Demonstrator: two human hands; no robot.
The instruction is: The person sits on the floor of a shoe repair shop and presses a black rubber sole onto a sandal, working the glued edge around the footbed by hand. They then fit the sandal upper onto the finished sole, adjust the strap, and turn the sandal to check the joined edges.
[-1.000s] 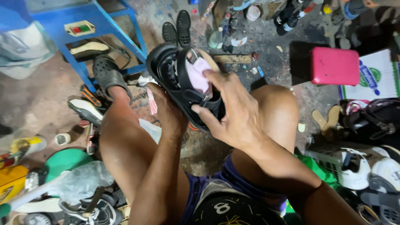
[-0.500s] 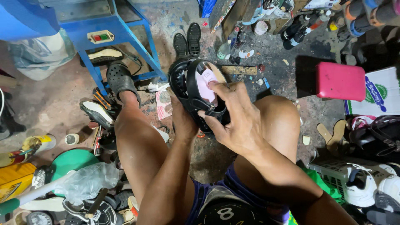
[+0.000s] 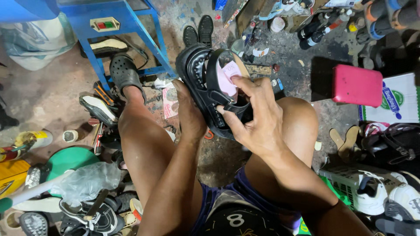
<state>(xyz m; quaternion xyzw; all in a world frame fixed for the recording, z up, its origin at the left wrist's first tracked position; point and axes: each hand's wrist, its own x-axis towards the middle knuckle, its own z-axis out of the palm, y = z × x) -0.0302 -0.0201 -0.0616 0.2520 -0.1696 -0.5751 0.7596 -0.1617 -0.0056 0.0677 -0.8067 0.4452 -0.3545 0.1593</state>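
1. Blue metal stand (image 3: 131, 26) sits far left, pink box (image 3: 356, 85) off to the right.
2. Black sandal (image 3: 205, 83) is up over my knees, centre.
3. My left hand (image 3: 190, 111) cups it underneath, fingers wrapped round.
4. My right hand (image 3: 258, 118) pinches its strap, fingertips on the pink insole (image 3: 228, 78).

Two hands are at work: the left hand (image 3: 189, 114) and the right hand (image 3: 258, 119) share one black sandal (image 3: 205, 83) with one pink paper insert (image 3: 228, 78). One pair of black dress shoes (image 3: 197, 31) stands at the floor's far edge. One blue metal stand (image 3: 127, 30), one pink box (image 3: 356, 85), one green lid (image 3: 65, 159), two white sneakers (image 3: 380, 192) and about three dark bottles (image 3: 317, 28) are countable; other clutter is too jumbled to count.
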